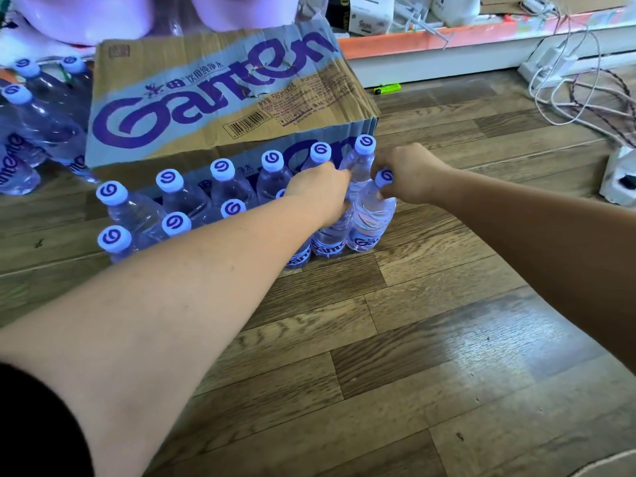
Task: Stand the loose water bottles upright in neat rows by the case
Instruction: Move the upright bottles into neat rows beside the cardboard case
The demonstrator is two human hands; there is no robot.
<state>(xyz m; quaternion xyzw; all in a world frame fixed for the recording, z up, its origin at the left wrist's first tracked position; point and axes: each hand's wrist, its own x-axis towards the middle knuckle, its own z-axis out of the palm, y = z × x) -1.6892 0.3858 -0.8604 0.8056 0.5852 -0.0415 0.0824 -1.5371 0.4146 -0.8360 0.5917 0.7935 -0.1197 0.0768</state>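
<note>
Two rows of upright water bottles (227,197) stand on the wooden floor (413,339) against the cardboard case (220,98). Right hand (411,173) grasps the end bottle (371,215); left hand (320,191) grasps its neighbour (330,235).

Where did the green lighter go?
The green lighter lies on the wooden floor at the upper middle of the head view, just right of the cardboard case, below the white shelf base.

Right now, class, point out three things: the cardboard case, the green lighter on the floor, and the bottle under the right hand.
cardboard case (192,108), head view, on its printed top flap.
green lighter (387,88), head view, mid-body.
bottle (370,222), head view, on its clear shoulder above the label.
</note>
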